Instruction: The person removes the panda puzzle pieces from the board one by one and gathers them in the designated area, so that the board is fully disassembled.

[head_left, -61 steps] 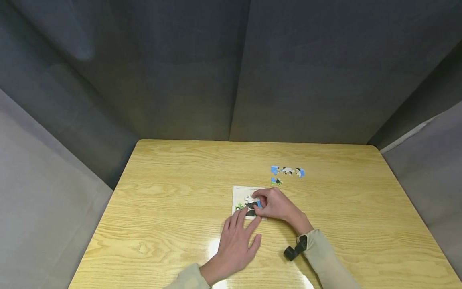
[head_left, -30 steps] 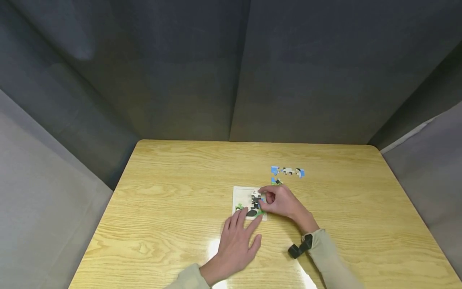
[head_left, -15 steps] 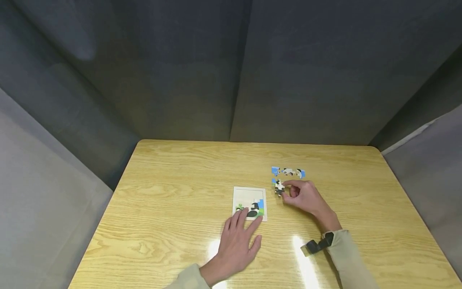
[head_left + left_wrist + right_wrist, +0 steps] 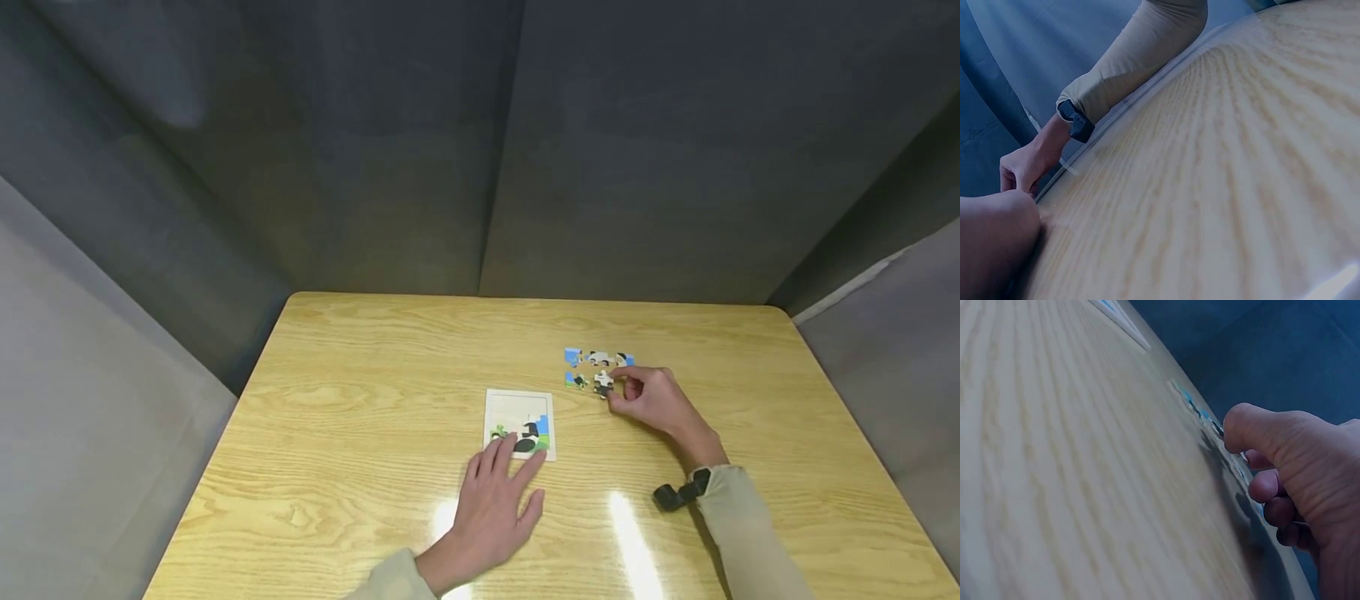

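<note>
My right hand [image 4: 654, 402] pinches a black-and-white jigsaw piece [image 4: 603, 383] between thumb and fingers, close over the table, beside a green, blue and black piece [image 4: 576, 380]. In the right wrist view, the thumb and curled fingers of that hand hide most of the piece. The left hand [image 4: 491, 508] lies with fingers spread, its fingertips on the lower edge of a square white puzzle tray [image 4: 517, 403]. Joined pieces with part of a panda picture [image 4: 529, 433] fill the tray's lower part; the left fingers cover some of them.
Behind the held piece lie a blue piece [image 4: 573, 357], a panda face piece [image 4: 598, 358] and a blue-and-white piece [image 4: 624, 360] in a row. The wooden table [image 4: 360, 400] ends at dark curtains [image 4: 390, 167]. A black wrist device [image 4: 681, 492] sits on the right sleeve.
The right hand has lifted the black-and-white piece out of the tray and carried it right, to the loose pieces. The left hand has stayed in place on the tray.
</note>
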Motion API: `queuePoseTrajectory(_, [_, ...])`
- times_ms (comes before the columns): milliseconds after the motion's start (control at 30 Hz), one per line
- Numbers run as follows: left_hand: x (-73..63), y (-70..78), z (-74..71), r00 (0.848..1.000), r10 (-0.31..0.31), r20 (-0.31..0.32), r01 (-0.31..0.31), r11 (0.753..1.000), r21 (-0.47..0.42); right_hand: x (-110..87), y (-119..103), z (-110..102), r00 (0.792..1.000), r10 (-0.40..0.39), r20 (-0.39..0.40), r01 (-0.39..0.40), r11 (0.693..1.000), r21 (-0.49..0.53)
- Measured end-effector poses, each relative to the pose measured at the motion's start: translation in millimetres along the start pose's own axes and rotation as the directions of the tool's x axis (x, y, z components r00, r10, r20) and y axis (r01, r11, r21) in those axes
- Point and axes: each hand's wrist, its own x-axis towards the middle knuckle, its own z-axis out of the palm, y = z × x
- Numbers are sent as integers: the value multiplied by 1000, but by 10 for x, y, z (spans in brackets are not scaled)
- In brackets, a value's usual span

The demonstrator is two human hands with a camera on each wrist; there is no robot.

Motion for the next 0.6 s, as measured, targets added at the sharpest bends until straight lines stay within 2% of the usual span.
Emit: queuePoseTrajectory(600, [4,-10,21,1000,4,-10,-4,1000,1,25,66,71,1000,22,5,-22,1000,-8])
